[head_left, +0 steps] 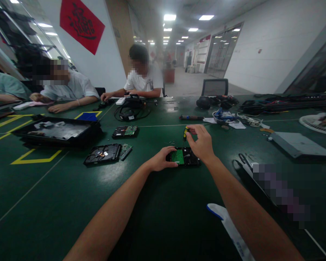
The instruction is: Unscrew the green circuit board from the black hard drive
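- at the middle of a dark green desk [157,224]: a black hard drive [190,157], lying flat, with a green circuit board [177,156] over its left part.
- around the left end of the black hard drive: the left hand [162,158], gripping it, thumb along the near edge, fingers at the far edge.
- in the right hand [201,143]: a yellow and black screwdriver [185,133], pinched by the handle, almost upright, shaft pointing down to the drive; contact between tip and screw too small to tell.
- just beyond the left hand: a few tiny screws [172,142], scattered.
- to the left: a second hard drive [102,153], with a separate small circuit board [125,151] beside its right end; farther back, a third hard drive [125,131].
- farther left: a black tray [67,133] with small pieces inside.
- near the right forearm, partly covered by it: a white glove [230,224] with a blue edge.
- toward the right: a gray metal box [301,145].
- across the desk: a person in a white shirt [150,81], seated.
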The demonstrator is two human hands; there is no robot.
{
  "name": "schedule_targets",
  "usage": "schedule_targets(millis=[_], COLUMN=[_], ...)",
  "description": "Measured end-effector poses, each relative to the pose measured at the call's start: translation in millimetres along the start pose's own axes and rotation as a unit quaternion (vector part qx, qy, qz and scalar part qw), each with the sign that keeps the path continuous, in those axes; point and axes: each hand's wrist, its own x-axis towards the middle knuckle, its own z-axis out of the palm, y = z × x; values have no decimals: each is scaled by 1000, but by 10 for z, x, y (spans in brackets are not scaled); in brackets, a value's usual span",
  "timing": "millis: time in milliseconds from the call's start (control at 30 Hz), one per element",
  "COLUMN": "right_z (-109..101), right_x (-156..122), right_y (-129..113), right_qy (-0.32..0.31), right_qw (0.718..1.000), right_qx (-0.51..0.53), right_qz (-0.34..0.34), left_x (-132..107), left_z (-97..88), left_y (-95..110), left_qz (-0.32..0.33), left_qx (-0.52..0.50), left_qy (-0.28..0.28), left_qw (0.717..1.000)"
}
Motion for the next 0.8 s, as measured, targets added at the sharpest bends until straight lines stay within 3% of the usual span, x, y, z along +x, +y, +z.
schedule_targets(millis=[167, 800], right_z=[16, 2], right_x=[-8, 5], right_y=[13, -7], right_qy=[3, 12], right_qw=[1000, 1000], right_qx=[17, -4], right_qz=[25, 7], left_x=[-7, -7], left_z=[-17, -12], left_y=[23, 14], left_qz=[0, 0], left_qx=[-4, -2], left_qy=[-4, -4], left_qw=[1000, 1000])
